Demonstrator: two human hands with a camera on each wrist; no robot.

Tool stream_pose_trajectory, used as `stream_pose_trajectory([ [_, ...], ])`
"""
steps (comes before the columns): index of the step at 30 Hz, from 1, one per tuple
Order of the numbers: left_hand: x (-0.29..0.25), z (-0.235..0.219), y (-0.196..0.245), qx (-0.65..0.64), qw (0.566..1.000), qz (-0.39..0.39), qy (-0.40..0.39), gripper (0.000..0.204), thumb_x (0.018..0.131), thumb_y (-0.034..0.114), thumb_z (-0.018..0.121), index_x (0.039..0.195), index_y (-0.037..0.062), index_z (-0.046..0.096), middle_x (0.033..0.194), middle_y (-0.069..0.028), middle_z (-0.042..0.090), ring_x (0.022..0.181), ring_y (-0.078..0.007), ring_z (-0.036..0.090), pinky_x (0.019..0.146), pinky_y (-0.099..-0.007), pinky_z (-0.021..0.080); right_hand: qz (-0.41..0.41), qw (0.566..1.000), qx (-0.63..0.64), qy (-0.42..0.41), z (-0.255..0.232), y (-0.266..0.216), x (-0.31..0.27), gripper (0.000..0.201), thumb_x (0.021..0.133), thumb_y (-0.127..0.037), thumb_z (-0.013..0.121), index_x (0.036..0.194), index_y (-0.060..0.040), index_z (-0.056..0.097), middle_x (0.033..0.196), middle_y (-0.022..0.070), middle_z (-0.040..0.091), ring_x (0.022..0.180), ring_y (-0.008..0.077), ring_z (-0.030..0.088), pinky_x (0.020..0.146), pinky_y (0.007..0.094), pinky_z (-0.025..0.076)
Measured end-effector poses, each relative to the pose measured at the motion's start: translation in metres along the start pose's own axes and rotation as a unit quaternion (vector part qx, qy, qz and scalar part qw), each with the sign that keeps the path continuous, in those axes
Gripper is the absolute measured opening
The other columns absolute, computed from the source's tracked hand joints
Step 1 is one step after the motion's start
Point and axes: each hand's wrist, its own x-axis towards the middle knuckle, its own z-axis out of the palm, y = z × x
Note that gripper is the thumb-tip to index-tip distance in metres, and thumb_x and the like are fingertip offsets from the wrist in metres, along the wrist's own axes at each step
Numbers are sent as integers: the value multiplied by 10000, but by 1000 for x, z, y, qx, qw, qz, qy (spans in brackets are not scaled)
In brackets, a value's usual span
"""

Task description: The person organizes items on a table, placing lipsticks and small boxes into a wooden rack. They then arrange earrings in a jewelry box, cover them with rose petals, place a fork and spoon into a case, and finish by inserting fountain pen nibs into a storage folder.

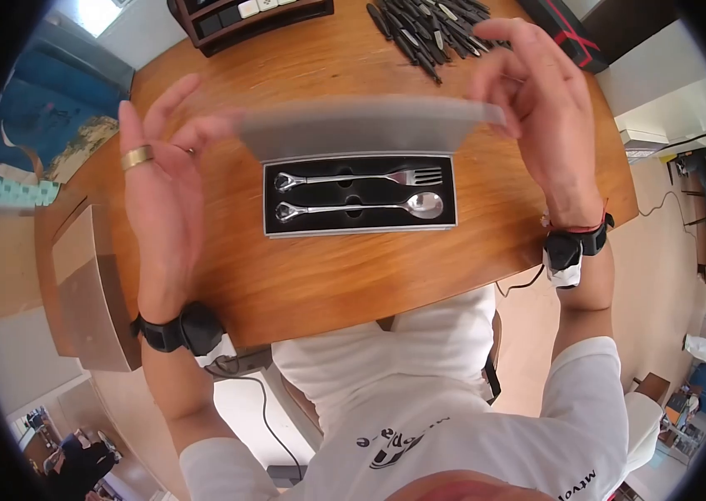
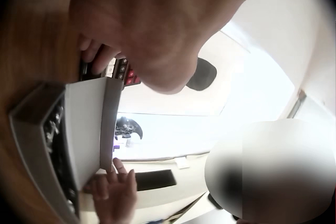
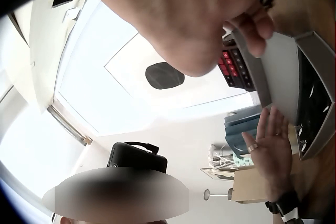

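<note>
A grey box [image 1: 361, 232] stands on the wooden table with its lid [image 1: 361, 129] raised and blurred. Its black lining holds a shiny fork [image 1: 421, 176] above a spoon [image 1: 426, 205], both handles to the left. At the lid's left end is my left hand [image 1: 161, 179], palm up, its fingertips by the edge. My right hand [image 1: 560, 125] touches the lid's right end, some fingers bent loosely. The right wrist view shows the left hand [image 3: 273, 155] with straight fingers against the lid [image 3: 281, 66]. In the left wrist view the right hand [image 2: 115, 198] meets the lid's far end.
Many dark pen-like pieces [image 1: 436, 33] lie in a pile at the back right, beside a black box with red lines [image 1: 566, 33]. A dark rack [image 1: 261, 21] stands at the back. A brown box [image 1: 90, 284] is at the table's left edge.
</note>
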Motion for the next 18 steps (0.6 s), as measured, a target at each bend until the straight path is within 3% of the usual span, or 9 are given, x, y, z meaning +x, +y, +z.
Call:
stream_pose_trajectory([
  [2,5,-16,2,-55,995,22,-83,830,1153,618,101,1507,-38,467,828,-138,708,1190,-328,666,1245,-482,223,-2,1000,17,-10,-4,-1,1,462,1173,-391,439,1260,4,662,759,52,662,494,66,381,482,250,296],
  [9,-1,-11,3,-26,994,74,-75,803,1163,587,94,1478,-37,489,761,-117,686,1183,-339,665,1223,-502,258,-21,1000,-10,11,3,6,1,464,1175,-395,438,1207,2,676,724,32,631,483,59,363,472,244,271],
  [11,0,-15,-3,-3,985,118,-125,725,1162,567,278,1519,-34,467,912,-130,715,1215,-335,650,1192,-499,323,-25,999,-22,17,0,3,2,461,1176,-395,436,1205,-3,677,721,28,628,479,58,356,467,243,261],
  [13,-3,-14,-10,64,976,150,-147,696,1129,529,417,1551,-24,445,1060,-145,711,1260,-335,631,1187,-489,348,58,996,-9,-70,-14,-7,3,368,1015,-300,757,1237,-18,673,915,33,673,726,103,605,662,256,463],
  [14,-5,-12,-12,132,960,180,-168,714,1097,490,556,1584,-15,422,1207,-160,706,1306,-335,611,1182,-478,374,51,996,-20,-64,-13,-7,1,368,1015,-300,757,1237,-18,673,915,33,673,726,103,605,662,256,463],
  [15,-10,-7,-8,117,959,192,-173,714,1097,490,556,1584,-15,422,1207,-160,706,1306,-335,611,1182,-478,374,-57,979,-152,-123,-6,-1,-2,441,980,-337,786,1260,-21,659,984,66,672,815,153,629,715,295,491],
  [16,-16,-3,0,243,926,197,-212,747,1050,445,646,1603,1,411,1326,-166,660,1348,-330,586,1184,-467,385,-160,929,-284,-177,-1,5,-6,517,945,-375,814,1284,-23,645,1054,99,670,904,203,652,769,333,519],
  [17,-18,1,2,364,876,203,-243,802,1002,399,736,1622,16,400,1444,-172,614,1391,-325,561,1186,-455,397,-236,883,-340,-221,1,12,-8,590,907,-389,837,1318,-24,622,1102,129,654,995,262,637,841,373,514],
  [18,-17,3,-1,351,876,218,-248,802,1002,399,736,1622,16,400,1444,-172,614,1391,-325,561,1186,-455,397,-306,827,-390,-265,3,16,-11,667,868,-403,859,1353,-25,599,1149,160,638,1087,321,621,912,414,510],
])
